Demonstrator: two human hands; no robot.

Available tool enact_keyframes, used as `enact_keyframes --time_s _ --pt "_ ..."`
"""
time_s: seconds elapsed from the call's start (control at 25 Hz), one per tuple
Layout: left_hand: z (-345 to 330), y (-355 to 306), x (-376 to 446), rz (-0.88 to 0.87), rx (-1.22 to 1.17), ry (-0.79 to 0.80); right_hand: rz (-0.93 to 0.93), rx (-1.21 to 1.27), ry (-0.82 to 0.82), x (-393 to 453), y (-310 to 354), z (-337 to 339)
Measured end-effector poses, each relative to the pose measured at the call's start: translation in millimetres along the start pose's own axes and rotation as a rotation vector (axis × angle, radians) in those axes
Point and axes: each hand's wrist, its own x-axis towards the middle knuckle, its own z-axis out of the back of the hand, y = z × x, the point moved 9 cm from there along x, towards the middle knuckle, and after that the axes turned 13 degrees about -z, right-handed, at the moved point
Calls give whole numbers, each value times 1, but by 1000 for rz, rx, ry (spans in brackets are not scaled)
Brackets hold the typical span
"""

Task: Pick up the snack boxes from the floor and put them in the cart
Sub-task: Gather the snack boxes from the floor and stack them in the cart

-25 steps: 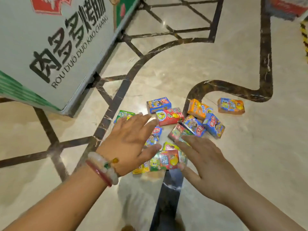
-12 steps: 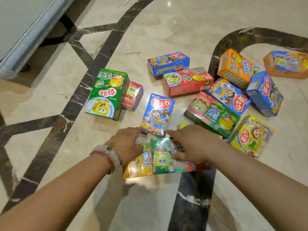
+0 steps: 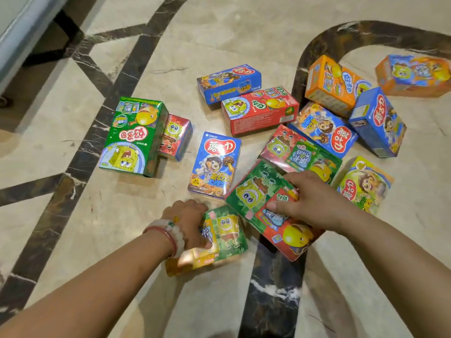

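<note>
Both hands grip boxes at the lower middle of the frame: the left hand (image 3: pixel 189 222) curls over the near end of a small green box (image 3: pixel 224 234), thumb on its top face, and the right hand (image 3: pixel 310 201) clamps a larger green-and-red box (image 3: pixel 266 208) from its right edge, thumb pressed on the printed face. The rest of the snack boxes lie scattered on the marble floor (image 3: pixel 219 32) across the middle and upper right; the cart is not clearly in view, though a grey edge (image 3: pixel 22 32) at the upper left may belong to it. The likely trouble is slippage: the cartons look glossy and each is held from one end or edge only, so a quick lift could let the free end swing down and the box drop back onto the pile. The green-and-red box also seems to touch or overlap a red-and-green box (image 3: pixel 300 152) behind it, so pulling it up may drag or flip that neighbour. The green-and-red box's long axis runs diagonally, from upper left to lower right of the frame, printed face up. The small green box runs roughly from lower left to upper right, its far end close to the other held box, so the two could knock together as they rise.
</note>
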Motion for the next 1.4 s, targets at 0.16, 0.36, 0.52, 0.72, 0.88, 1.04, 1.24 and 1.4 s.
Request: enact_keyframes --time_s 0.16,0.36,0.52,0.72,0.88,1.04,1.24,1.4 --pt "0 2 -1 34 -233 -37 -165 685 126 0 -26 -1" --pt "22 17 -45 216 -934 -272 -176 895 -92 -24 -34 8" --pt "40 3 -107 310 -1376 -383 -269 933 -102 -91 -30 19" --pt "137 -51 -203 204 -1533 -473 -321 1017 10 -200 29 76" --pt "244 -110 -294 80 -1524 -480 -284 1083 24 -299 84 153" --pt "357 -167 -385 0 -1503 -472 -225 1124 29 -401 140 244" --pt "462 -234 -482 -88 -1498 -546 -125 1186 -52 -511 177 334" --pt "509 -277 -535 -154 -1521 -595 -78 1178 -129 -583 182 379"
